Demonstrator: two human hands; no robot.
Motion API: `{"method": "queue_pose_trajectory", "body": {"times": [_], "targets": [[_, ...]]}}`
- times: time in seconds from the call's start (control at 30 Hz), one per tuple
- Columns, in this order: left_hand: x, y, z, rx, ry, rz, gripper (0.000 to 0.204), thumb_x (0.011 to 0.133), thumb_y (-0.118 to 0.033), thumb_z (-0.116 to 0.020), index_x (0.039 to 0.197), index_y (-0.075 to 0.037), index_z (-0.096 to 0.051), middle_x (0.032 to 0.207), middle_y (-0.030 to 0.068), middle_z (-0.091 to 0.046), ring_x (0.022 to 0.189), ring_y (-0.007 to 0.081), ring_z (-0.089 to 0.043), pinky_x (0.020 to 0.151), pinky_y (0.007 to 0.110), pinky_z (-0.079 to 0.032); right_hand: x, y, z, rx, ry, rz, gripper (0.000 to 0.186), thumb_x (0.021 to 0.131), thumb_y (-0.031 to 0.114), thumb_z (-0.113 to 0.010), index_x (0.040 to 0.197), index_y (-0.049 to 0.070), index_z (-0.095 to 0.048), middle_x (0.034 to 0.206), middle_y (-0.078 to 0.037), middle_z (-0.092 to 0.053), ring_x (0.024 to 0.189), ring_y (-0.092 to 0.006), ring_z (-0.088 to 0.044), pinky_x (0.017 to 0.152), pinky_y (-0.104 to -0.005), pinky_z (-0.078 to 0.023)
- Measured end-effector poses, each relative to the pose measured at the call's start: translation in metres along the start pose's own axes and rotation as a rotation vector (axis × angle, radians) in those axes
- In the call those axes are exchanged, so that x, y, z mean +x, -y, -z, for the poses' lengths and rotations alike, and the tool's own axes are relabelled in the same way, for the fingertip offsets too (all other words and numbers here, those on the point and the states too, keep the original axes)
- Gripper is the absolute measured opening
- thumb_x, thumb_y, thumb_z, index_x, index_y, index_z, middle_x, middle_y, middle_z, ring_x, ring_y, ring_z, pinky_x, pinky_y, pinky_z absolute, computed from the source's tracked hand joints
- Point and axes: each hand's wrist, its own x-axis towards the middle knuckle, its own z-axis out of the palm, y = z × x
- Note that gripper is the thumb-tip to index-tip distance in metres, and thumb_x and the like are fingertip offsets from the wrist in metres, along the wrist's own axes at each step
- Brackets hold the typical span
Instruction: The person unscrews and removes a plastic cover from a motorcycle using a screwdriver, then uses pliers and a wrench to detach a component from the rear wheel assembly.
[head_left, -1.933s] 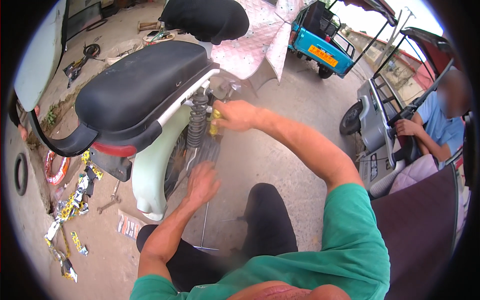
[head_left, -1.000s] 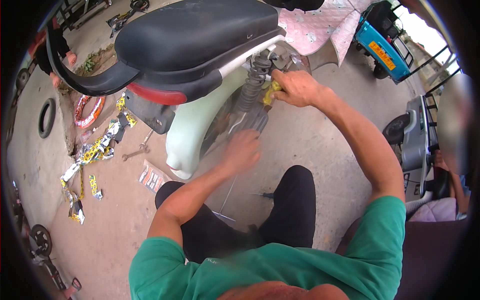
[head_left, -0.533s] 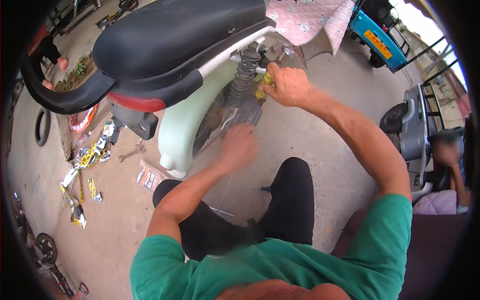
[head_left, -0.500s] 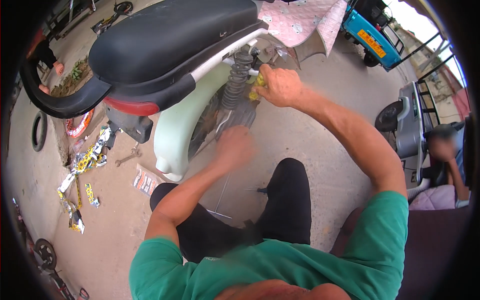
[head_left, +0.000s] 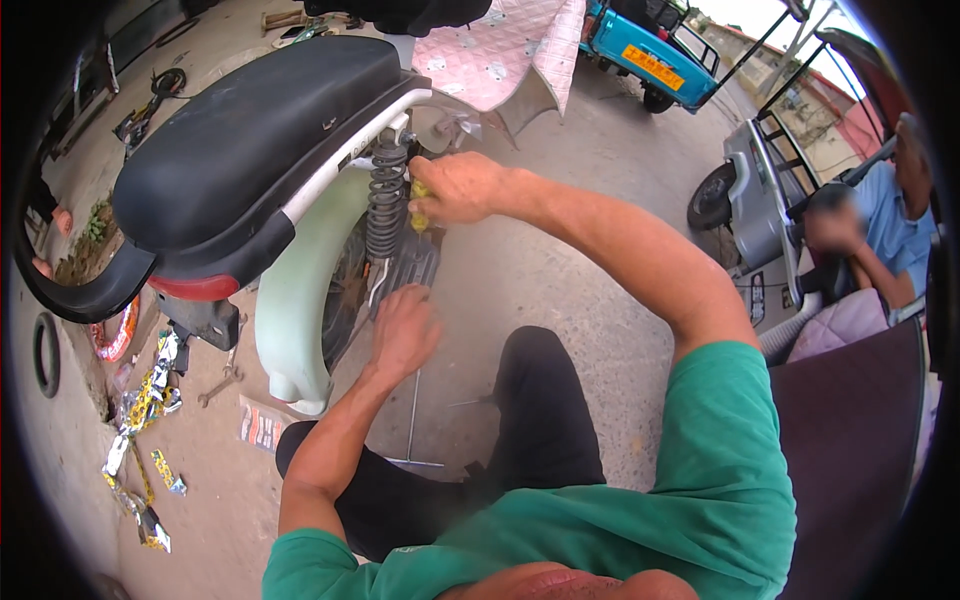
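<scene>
My right hand (head_left: 455,187) is closed round the yellow handle of a screwdriver (head_left: 419,208), held point down beside the coil-spring shock absorber (head_left: 384,205) of a scooter. Below it, my left hand (head_left: 405,325) is at the lower end of the shock, beside the rear wheel (head_left: 343,285). Motion smears its fingers, and I cannot make out whether they hold anything. A pale green mudguard (head_left: 285,315) curves over the wheel, under the black seat (head_left: 255,140). On the ground below my left hand lies a thin metal T-shaped rod (head_left: 414,420).
Left of the mudguard lie a wrench (head_left: 222,388), a printed packet (head_left: 262,428) and torn foil wrapping (head_left: 150,410). A loose tyre (head_left: 46,353) is farther left. A blue three-wheeler (head_left: 650,55) stands at the back. Another person (head_left: 885,235) sits at right by a grey vehicle (head_left: 750,190).
The view has shifted, so the scooter and both hands appear farther left and slightly lower. My right hand keeps its grip on the screwdriver. My left hand stays near the lower shock.
</scene>
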Motion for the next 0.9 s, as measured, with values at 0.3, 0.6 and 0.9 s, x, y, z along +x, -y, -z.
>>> {"method": "queue_pose_trajectory", "body": {"times": [0.3,0.6,0.9], "targets": [[0.0,-0.001,0.0,-0.014,-0.013,0.008,0.027,0.08,-0.014,-0.077,0.102,-0.001,-0.071,0.127,0.0166,-0.063,0.129,0.0367,-0.054,0.108,0.049,-0.041,-0.008,0.001,-0.017,0.097,-0.134,-0.028,0.048,0.096,0.041,-0.064,0.106,-0.003,-0.048,0.083,-0.025,-0.071,0.082,-0.0466,-0.069,0.073,-0.0533,-0.054],[0.003,-0.002,-0.003,-0.002,-0.061,-0.021,0.021,0.08,-0.012,-0.072,0.098,-0.001,-0.068,0.125,0.0167,-0.062,0.125,0.037,-0.054,0.103,0.05,-0.043,-0.002,0.0,-0.018,0.076,-0.197,-0.068,0.047,0.094,0.039,-0.065,0.112,0.0,-0.047,0.08,-0.027,-0.069,0.078,-0.0487,-0.067,0.07,-0.0571,-0.051],[0.001,-0.001,0.0,0.007,-0.028,0.004,0.024,0.08,-0.014,-0.076,0.1,-0.001,-0.071,0.125,0.0165,-0.064,0.126,0.0372,-0.055,0.106,0.049,-0.042,-0.008,-0.006,-0.002,0.103,-0.049,-0.073,0.05,0.097,0.042,-0.059,0.115,-0.003,-0.047,0.094,-0.028,-0.071,0.093,-0.047,-0.068,0.081,-0.0533,-0.053]]}}
